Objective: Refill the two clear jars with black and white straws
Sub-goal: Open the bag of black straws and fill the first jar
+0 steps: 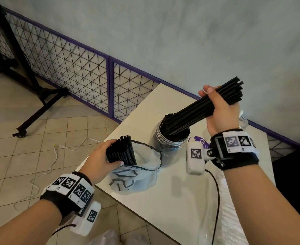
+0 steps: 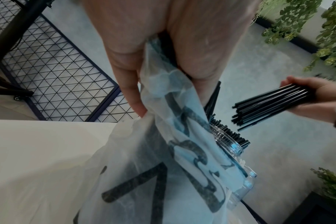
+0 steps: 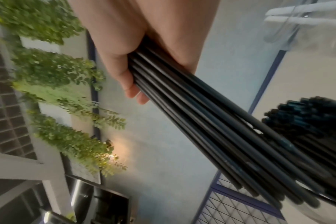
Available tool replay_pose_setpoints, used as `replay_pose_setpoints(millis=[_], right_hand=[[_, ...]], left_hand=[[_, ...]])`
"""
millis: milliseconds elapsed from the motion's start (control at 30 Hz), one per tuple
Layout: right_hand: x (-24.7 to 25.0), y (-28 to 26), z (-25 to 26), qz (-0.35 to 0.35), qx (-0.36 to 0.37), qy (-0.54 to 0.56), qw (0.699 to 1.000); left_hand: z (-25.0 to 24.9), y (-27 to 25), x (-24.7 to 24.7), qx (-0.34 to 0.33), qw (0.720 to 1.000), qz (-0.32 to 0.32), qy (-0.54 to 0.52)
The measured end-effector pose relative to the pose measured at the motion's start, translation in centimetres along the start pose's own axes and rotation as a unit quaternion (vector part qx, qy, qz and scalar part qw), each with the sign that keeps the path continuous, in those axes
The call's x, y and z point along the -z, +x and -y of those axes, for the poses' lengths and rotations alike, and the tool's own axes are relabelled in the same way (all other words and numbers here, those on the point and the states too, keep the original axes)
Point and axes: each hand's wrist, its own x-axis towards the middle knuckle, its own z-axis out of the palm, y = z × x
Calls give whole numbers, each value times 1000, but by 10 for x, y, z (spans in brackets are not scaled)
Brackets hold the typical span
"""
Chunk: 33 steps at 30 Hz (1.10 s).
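A person stands at a small white table (image 1: 172,191) set against a grey wall. Their right hand (image 1: 220,112) is wrapped round a thick bundle of black straws (image 1: 204,106), held on a slant so the lower ends point down into a clear jar (image 1: 170,140). The slant seems chosen to steer the ends past the rim; they are at or just inside the mouth, among straws already standing there, which leaves little room.

The left hand (image 1: 101,160) grips a second bunch of black straws (image 1: 121,151) together with the top of a thin white plastic bag (image 1: 137,174), which sits on the table just beside the jar. Holding them this way appears to keep the bag open and the remaining straws upright and ready for the next handful.

Only one jar is plain to see; a clear object (image 1: 243,119) behind the right hand might be the second, though I cannot tell. No white straws are visible. A white cable (image 1: 45,172) trails over the tiled floor (image 1: 22,161), and a wire mesh fence (image 1: 66,68) runs along the wall.
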Motion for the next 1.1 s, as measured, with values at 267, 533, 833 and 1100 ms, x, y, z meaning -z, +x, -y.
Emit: replay_pose_setpoints(millis=[267,533,833,1100], right_hand=[[9,27,-38,-40,-51,-71,995],[5,11,-78,5,-129,-139,982],[-1,6,-80,101,-79,-227,966],[2,0,-99,162,22,-377,912]], left_hand=[[0,2,1,2,1000,3,-4],[3,4,3,1,1000,11,3],[0,7,6,-8,1000,19,11],[0,8,8,-11,1000,22,1]])
